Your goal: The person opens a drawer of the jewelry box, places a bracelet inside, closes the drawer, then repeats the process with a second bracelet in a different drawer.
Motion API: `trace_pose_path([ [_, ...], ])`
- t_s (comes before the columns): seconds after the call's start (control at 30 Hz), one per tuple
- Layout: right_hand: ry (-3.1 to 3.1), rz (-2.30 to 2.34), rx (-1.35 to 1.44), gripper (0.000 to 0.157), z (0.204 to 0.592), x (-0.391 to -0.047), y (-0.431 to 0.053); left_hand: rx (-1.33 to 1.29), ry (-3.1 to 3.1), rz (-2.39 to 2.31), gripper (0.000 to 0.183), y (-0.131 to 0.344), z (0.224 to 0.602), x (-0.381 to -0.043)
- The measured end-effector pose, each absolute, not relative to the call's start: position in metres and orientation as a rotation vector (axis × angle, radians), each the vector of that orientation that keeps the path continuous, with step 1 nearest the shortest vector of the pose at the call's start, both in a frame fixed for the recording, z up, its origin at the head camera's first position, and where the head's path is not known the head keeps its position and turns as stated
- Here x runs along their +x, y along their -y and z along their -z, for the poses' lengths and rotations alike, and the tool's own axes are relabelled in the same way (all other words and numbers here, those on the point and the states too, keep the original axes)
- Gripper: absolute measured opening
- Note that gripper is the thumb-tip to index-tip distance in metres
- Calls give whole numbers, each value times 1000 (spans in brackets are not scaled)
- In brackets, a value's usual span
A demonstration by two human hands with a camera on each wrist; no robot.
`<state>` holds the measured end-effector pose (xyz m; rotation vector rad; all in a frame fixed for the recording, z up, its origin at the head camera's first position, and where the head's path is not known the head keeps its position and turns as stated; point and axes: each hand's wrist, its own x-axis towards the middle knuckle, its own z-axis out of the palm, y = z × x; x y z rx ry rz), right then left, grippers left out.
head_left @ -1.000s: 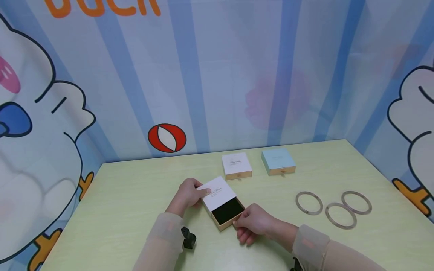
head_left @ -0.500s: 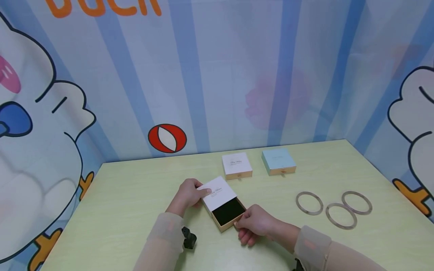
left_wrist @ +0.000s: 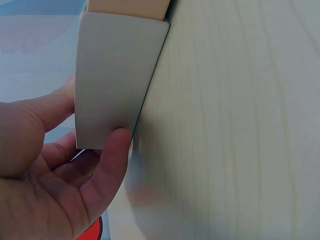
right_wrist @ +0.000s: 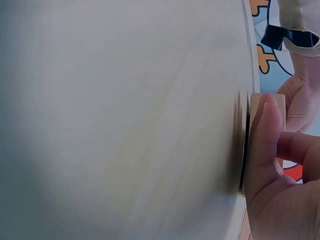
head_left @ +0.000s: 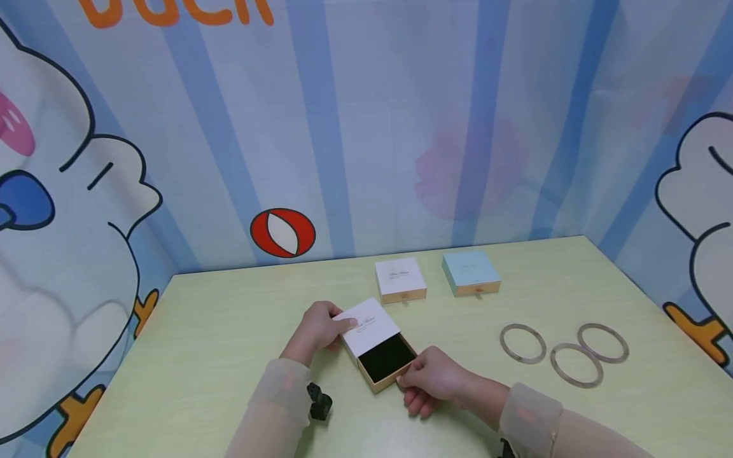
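Observation:
A white drawer-style gift box (head_left: 366, 326) lies angled on the table, its drawer (head_left: 388, 357) pulled partway out and showing a dark lining. My left hand (head_left: 318, 327) grips the sleeve's back left corner, thumb on top. In the left wrist view, that hand (left_wrist: 75, 170) has its fingers curled around the end of the white sleeve (left_wrist: 117, 80). At the drawer's front edge, my right hand (head_left: 432, 376) pinches with thumb and fingers. In the right wrist view, the right hand's thumb and fingers hide most of the tan drawer front (right_wrist: 256, 102); any pull tab is hidden.
Behind the held box stand a closed white box (head_left: 399, 277) and a closed light blue box (head_left: 471, 270). To the right lie three pale bangles, one apart (head_left: 541, 350) and two touching. A printed curtain (head_left: 395, 127) borders the table (head_left: 240, 331) at the back.
The drawer has slid very slightly further out of the sleeve as my right hand shifted a little to the right. My left hand stays in place on the sleeve.

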<state>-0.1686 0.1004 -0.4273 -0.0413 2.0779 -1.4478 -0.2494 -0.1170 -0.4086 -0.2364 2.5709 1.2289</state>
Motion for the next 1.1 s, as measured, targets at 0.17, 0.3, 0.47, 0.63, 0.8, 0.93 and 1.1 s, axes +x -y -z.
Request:
trace_pose_path([
  [0.17,-2084,1441,-36,22,427,-168,-101,-232,-2574,-1224,31,117,408,-249],
  [0.3,-2085,1439,-33,22,427,-167,-101,-232,-2572,-1226,31,117,408,-249],
  [0.47,-2083,1436,-29,23,426,-166,-102,-234,-2564,-1237,31,117,408,-249],
  [0.63,-2076,1453,-43,23,426,-165,-103,-230,-2571,-1231,30,117,407,-249],
  [0.8,-2064,1473,-58,23,426,-163,-105,-236,-2575,-1226,29,116,405,-247],
  [0.93,-2059,1478,-62,23,426,-162,-105,-224,-2577,-1231,31,116,405,-248],
  [1.1,-2053,1477,-58,22,424,-161,-106,-209,-2580,-1223,33,116,406,-248],
])
